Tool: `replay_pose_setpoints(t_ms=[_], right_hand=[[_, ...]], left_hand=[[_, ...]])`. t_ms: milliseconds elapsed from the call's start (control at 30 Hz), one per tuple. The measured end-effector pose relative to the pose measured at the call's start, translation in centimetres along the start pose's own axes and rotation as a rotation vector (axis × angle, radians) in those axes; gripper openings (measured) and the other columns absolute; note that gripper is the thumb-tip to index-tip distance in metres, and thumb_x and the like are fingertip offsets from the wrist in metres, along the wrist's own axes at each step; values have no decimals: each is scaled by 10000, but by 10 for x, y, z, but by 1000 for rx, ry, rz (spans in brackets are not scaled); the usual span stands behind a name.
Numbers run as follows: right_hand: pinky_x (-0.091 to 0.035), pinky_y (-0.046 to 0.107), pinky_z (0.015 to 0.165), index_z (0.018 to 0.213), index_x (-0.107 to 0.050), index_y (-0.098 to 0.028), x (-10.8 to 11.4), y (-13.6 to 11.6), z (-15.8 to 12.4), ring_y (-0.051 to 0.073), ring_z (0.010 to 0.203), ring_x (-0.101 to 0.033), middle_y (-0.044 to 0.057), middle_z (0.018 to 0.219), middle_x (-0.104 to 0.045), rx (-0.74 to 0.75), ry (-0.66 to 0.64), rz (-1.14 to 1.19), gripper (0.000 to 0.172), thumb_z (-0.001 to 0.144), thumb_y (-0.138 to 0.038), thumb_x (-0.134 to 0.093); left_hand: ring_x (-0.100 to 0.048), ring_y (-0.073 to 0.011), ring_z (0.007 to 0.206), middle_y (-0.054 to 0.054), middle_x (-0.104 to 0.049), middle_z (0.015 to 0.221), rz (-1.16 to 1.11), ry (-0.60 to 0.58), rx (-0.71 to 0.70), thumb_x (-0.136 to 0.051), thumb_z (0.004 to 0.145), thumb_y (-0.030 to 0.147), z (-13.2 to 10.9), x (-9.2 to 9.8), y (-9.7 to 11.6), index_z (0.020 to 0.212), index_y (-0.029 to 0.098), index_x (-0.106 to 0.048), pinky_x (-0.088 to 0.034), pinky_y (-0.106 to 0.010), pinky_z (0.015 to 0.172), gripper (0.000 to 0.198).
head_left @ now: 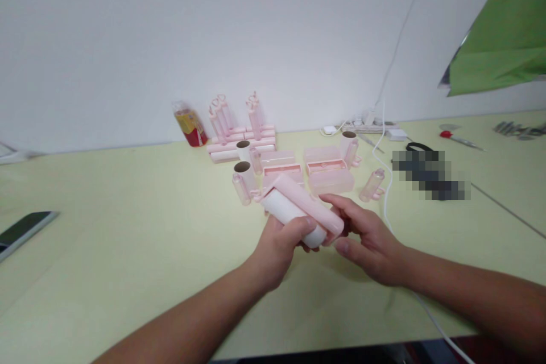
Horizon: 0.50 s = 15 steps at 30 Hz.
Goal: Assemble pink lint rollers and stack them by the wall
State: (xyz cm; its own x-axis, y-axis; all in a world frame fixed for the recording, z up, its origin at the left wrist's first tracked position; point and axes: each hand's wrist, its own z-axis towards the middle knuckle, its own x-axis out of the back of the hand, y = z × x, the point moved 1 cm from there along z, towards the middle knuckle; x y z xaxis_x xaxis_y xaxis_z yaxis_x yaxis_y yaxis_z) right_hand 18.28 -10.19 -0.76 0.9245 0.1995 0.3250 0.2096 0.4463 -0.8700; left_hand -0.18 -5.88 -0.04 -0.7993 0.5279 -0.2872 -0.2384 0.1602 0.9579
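Observation:
A lint roller [307,205], with a white paper roll beside a pink casing, lies tilted across my left hand [284,242]. The thumb presses on the white roll and the fingers curl underneath. My right hand [371,239] is at the roller's right end, thumb and index finger apart; whether a fingertip touches the casing, I cannot tell. Behind are pink open cases [330,179] and upright white rolls [347,142] with brown cores. Clear pink handles [372,185] lie or lean around them.
Several assembled pink rollers [243,139] stand by the wall, next to a red-yellow packet [190,125]. A white cable [386,193] runs down the right side past a power strip [369,124]. A phone [25,230] lies at left, a red-capped tool [460,139] at right.

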Motion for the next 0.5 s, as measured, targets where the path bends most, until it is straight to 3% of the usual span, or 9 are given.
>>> replay_pose_setpoints(t_ms=[133, 300, 500], right_hand=[[-494, 307, 690, 1411, -385, -168, -3, -2, 4, 171, 712, -612, 51, 848, -663, -111, -75, 223, 569, 946, -450, -554], [-271, 183, 393, 1295, -455, -141, -11, 0, 9, 68, 461, -383, 27, 765, -619, -332, -138, 459, 528, 957, -546, -482], [-221, 182, 375, 1288, -428, -148, -16, -4, 8, 58, 438, -325, 8, 740, -591, -332, -147, 520, 492, 979, -529, -455]], left_hand=[[-533, -113, 473, -45, -607, 648, 64, -24, 107, -570, 847, 547, 1, -4, -4, 831, 105, -619, -426, -220, 438, 445], [-472, -95, 377, -34, -580, 584, 103, -42, 238, -458, 873, 671, 3, -5, -14, 822, 117, -581, -344, -194, 336, 570], [-421, -77, 350, 5, -532, 551, 98, 15, 213, -496, 848, 680, 3, -9, -17, 826, 135, -543, -322, -182, 305, 548]])
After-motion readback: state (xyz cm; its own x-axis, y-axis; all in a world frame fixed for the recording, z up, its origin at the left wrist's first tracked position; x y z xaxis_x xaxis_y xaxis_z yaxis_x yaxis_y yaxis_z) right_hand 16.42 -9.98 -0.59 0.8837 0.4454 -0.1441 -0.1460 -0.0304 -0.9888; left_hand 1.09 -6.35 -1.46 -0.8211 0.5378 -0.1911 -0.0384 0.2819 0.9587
